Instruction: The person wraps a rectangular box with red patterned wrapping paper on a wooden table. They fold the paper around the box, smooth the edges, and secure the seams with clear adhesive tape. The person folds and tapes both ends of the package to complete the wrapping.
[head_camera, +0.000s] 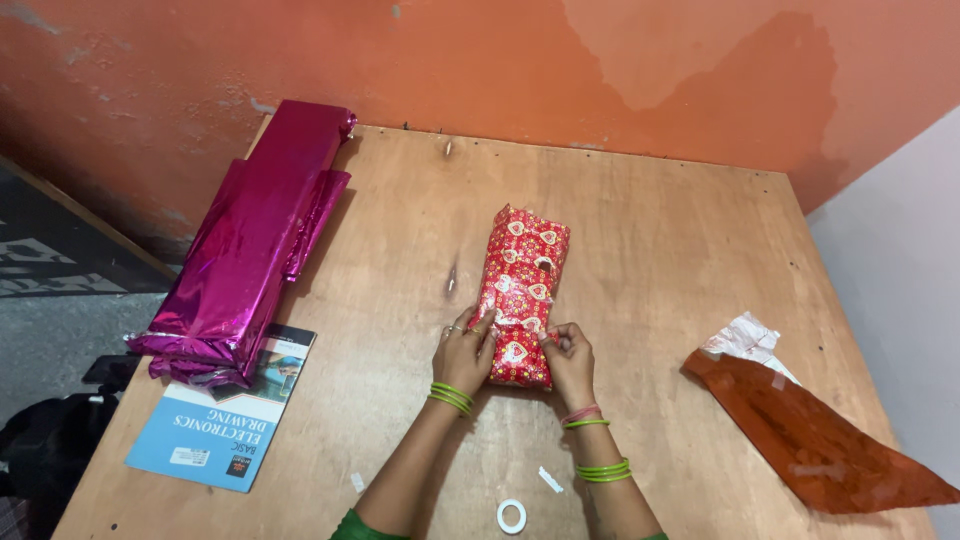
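A box wrapped in red paper with heart patterns (522, 285) lies lengthwise in the middle of the wooden table (650, 250). My left hand (463, 352) grips the near left corner of the wrapped box, fingers pinching the paper. My right hand (570, 358) holds the near right corner, fingers curled on the paper fold. Both wrists wear green bangles. A small roll of clear tape (512, 516) sits on the table just below my arms.
Folded shiny magenta wrapping sheets (250, 245) lie at the left, partly over a blue book (220, 415). An orange plastic bag (820, 430) rests at the right edge. Small tape scraps (550, 480) lie near my arms. An orange wall stands behind.
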